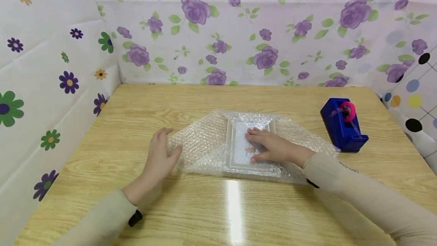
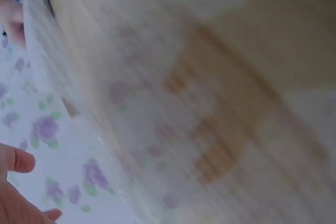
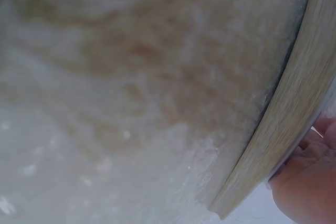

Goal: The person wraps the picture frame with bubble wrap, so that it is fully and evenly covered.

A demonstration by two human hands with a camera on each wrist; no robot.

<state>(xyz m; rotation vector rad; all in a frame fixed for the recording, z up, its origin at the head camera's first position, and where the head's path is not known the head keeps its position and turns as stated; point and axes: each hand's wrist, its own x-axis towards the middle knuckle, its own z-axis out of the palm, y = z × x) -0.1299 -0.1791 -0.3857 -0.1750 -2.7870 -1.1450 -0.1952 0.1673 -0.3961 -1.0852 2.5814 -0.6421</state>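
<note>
A light-coloured picture frame (image 1: 230, 143) lies face up on a sheet of bubble wrap (image 1: 205, 136), with folds of the wrap reaching over its top and bottom edges. My right hand (image 1: 273, 146) rests on the front of the frame, fingers stretched out and pointing left. In the right wrist view that hand (image 3: 310, 177) shows at the lower right, beside the frame's wooden edge (image 3: 278, 119). Near the wrap's left end is my left hand (image 1: 160, 158), thumb and fingers spread apart with nothing between them. The left wrist view catches only part of this hand (image 2: 21, 198) at its lower left.
A blue tape dispenser (image 1: 343, 126) with a pink roll (image 1: 348, 111) stands to the right, close to the wrap's right corner. All of this is on a wooden table (image 1: 191, 208). Flowered sheets (image 1: 239, 29) hang behind the table and along its sides.
</note>
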